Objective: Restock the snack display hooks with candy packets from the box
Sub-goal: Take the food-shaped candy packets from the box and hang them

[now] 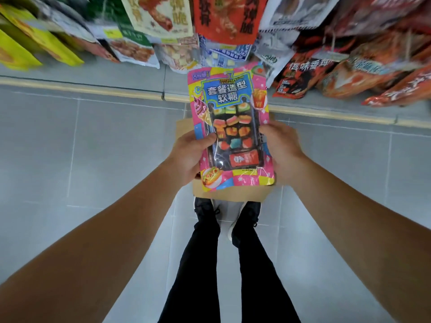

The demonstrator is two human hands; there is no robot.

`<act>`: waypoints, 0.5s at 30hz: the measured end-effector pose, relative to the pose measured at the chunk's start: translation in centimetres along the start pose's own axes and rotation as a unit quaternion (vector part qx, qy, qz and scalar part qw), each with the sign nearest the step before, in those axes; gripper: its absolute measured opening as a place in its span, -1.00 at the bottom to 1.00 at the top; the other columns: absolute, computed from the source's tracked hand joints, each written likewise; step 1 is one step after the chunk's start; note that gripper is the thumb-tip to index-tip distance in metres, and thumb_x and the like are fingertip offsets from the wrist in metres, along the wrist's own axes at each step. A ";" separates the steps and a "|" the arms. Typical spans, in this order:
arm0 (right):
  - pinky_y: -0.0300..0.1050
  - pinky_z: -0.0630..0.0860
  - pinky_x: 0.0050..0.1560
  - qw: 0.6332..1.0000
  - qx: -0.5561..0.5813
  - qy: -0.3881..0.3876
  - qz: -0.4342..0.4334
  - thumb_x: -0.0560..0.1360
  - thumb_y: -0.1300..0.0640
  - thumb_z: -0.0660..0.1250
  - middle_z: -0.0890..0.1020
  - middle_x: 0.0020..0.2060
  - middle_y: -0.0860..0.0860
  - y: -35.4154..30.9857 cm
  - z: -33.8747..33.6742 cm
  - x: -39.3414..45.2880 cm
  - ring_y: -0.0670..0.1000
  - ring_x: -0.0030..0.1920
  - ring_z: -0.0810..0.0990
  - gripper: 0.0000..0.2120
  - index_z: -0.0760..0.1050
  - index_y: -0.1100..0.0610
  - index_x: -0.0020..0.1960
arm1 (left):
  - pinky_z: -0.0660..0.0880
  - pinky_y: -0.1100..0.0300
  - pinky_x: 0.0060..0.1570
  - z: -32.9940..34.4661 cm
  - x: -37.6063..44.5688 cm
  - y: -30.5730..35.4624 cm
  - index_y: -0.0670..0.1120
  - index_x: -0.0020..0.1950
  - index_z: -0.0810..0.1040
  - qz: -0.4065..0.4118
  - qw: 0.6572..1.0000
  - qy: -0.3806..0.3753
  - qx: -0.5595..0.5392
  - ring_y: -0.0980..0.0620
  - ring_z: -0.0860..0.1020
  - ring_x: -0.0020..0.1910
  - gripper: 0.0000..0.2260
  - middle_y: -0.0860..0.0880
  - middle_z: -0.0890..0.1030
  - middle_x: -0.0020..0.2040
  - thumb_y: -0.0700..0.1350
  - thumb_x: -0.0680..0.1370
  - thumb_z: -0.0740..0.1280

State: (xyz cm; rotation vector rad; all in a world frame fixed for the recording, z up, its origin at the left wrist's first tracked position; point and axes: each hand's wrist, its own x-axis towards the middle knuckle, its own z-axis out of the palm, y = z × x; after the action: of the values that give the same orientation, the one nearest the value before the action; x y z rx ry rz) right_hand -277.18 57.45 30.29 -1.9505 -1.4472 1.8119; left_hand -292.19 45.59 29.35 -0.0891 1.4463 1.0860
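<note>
A pink candy packet [229,106] with a clear window showing coloured gummies is held upright in front of me, above the brown cardboard box [233,194] on the floor. My left hand [191,152] grips its left edge, thumb on the front. The packet's right edge is gripped by my right hand [282,148]. The packet hides most of the box, so its contents cannot be seen. Above, rows of snack bags [161,17] hang on the display; the hooks themselves are not visible.
Red and orange snack bags [349,68] hang at the upper right, yellow and green ones [35,43] at the upper left. The grey base ledge of the display [93,78] runs across the view. My legs and black shoes [205,210] stand on grey floor tiles just behind the box.
</note>
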 end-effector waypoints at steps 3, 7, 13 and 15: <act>0.12 0.56 -0.05 0.999 0.028 0.019 -0.008 0.45 0.06 0.28 0.70 -0.25 0.06 -3.9 -2.0 -4.2 0.23 -0.06 0.69 -0.81 0.62 0.12 -0.21 | 0.60 -0.12 0.04 1.7 -4.3 4.0 -0.18 0.21 0.57 0.050 0.998 -0.026 0.032 -0.20 0.67 0.02 -0.80 -0.19 0.68 0.07 -0.23 0.59 0.31; 0.08 0.42 -0.09 0.996 0.064 0.030 -0.048 0.29 -0.03 0.29 0.61 -0.29 0.10 -8.8 -4.5 -9.2 0.16 -0.19 0.58 -0.87 0.56 0.00 -0.28 | 0.62 0.10 -0.18 3.7 -10.8 9.7 -0.14 0.13 0.61 0.109 0.991 -0.048 0.057 -0.04 0.68 -0.16 -0.85 -0.06 0.71 -0.13 -0.23 0.59 0.32; 0.04 0.25 -0.13 0.981 0.123 0.055 -0.137 0.24 -0.01 0.30 0.43 -0.25 0.10 -16.6 -8.4 -17.2 0.06 -0.22 0.37 -0.81 0.49 0.01 -0.17 | 0.64 -0.03 -0.08 6.8 -19.1 16.9 -0.17 0.12 0.62 0.181 0.977 -0.086 0.077 -0.10 0.68 -0.10 -0.85 -0.16 0.70 -0.01 -0.24 0.60 0.30; 0.00 0.27 -0.11 0.976 0.146 0.070 -0.146 0.32 -0.01 0.30 0.45 -0.21 0.12 -19.0 -9.6 -19.8 0.06 -0.18 0.37 -0.85 0.46 0.05 -0.20 | 0.64 -0.01 -0.12 7.9 -21.6 19.1 -0.16 0.08 0.62 0.207 0.970 -0.097 0.088 -0.09 0.68 -0.12 -0.88 -0.13 0.71 -0.06 -0.23 0.59 0.31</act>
State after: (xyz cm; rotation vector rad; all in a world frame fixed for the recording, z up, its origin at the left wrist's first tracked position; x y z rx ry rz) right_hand -276.32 58.99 59.32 -1.5947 -1.2610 1.6155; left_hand -293.34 49.72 58.93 0.4536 1.4080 1.2539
